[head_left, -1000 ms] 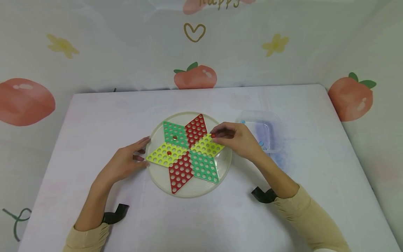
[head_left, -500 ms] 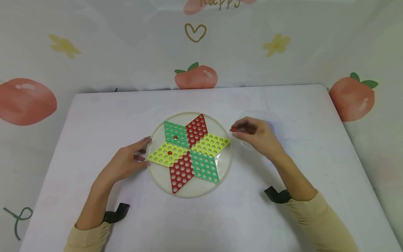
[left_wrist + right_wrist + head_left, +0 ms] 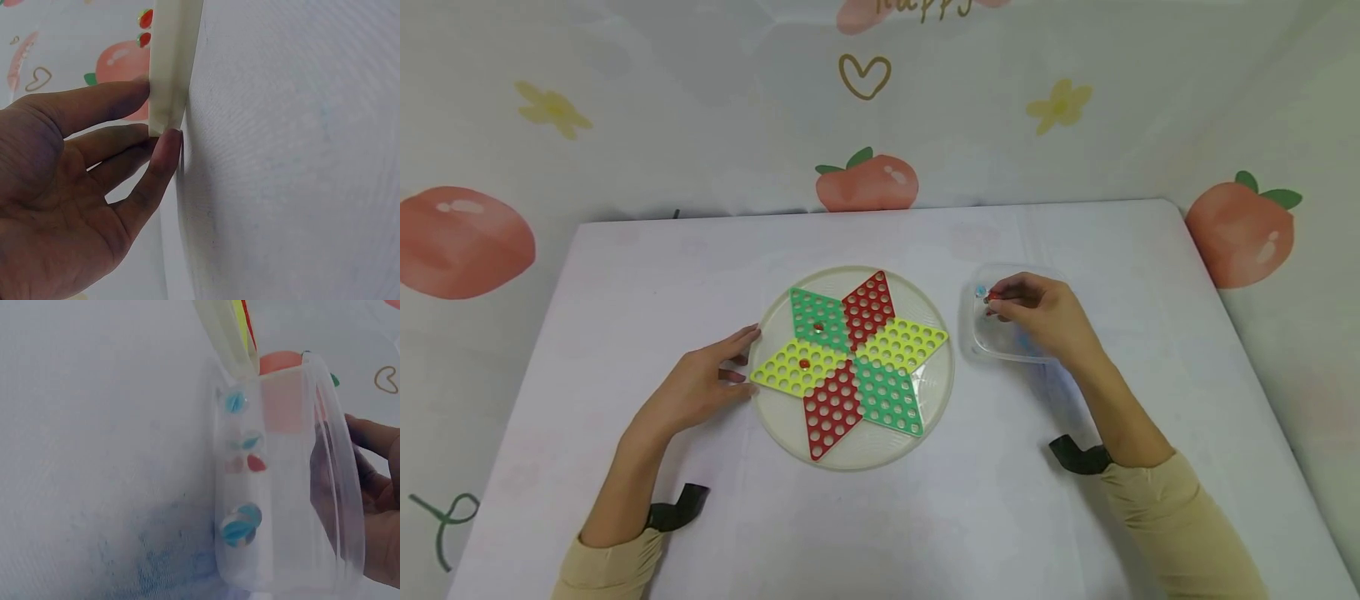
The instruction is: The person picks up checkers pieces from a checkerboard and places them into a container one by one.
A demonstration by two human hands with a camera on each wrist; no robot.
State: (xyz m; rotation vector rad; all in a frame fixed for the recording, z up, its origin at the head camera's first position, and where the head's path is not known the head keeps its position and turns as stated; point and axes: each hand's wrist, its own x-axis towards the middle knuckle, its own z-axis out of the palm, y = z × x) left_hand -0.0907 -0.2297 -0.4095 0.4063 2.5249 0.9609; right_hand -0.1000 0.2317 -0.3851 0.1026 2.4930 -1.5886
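Note:
A round Chinese checkers board (image 3: 883, 450) with a red, green and yellow star lies mid-table. Two red marbles sit on it, one (image 3: 804, 364) in a yellow point, another (image 3: 818, 327) in a green point. My left hand (image 3: 700, 385) rests relaxed fingers against the board's left rim, seen closely in the left wrist view. My right hand (image 3: 1045, 317) is at a clear plastic container (image 3: 1000, 357), fingertips over its inside. Through the wall, the right wrist view shows a red marble (image 3: 256, 463) low in the container, apart from the fingers, among several blue marbles (image 3: 237, 531).
The white-covered table (image 3: 880, 533) reaches back to a printed cloth backdrop (image 3: 715, 133). Black wrist mounts (image 3: 679, 508) are on both forearms. The container stands just right of the board.
My right hand has moved right from the board's yellow point to the container, carrying a red marble that now shows low inside it. My left hand has stayed at the rim.

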